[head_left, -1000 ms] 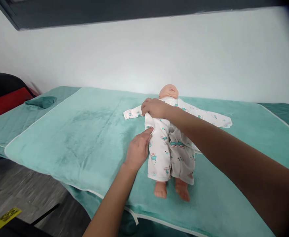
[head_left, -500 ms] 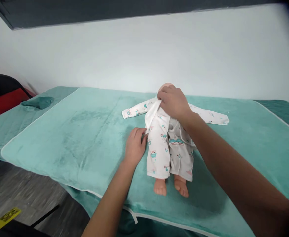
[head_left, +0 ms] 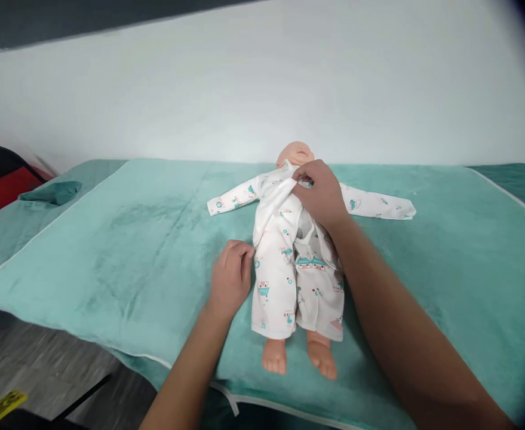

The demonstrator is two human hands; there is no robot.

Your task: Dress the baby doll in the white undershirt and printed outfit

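A baby doll [head_left: 275,357] lies on its back, feet toward me, in a white printed long-sleeved baby top [head_left: 235,200] and matching pants [head_left: 273,298]. Both sleeves stretch out sideways. At the chest, my right hand [head_left: 320,191] is closed in a pinch on the top's front flap, which is raised in a fold toward the doll's left. My left hand [head_left: 232,275] rests on the bed cover by the doll's hip. Its fingers are curled, with the tips at the garment's side edge; what they hold, if anything, is hidden.
A green plush cover [head_left: 87,251] with white piping spreads over the bed, against a white wall [head_left: 199,101]. A face hole [head_left: 51,192] is at the left end, near a red and black chair [head_left: 6,185]. A yellow label [head_left: 0,411] shows at lower left.
The view has shifted, so the doll sits slightly left and its head shows more. My right hand still grips the flap. My left hand has moved slightly away from the doll's side.
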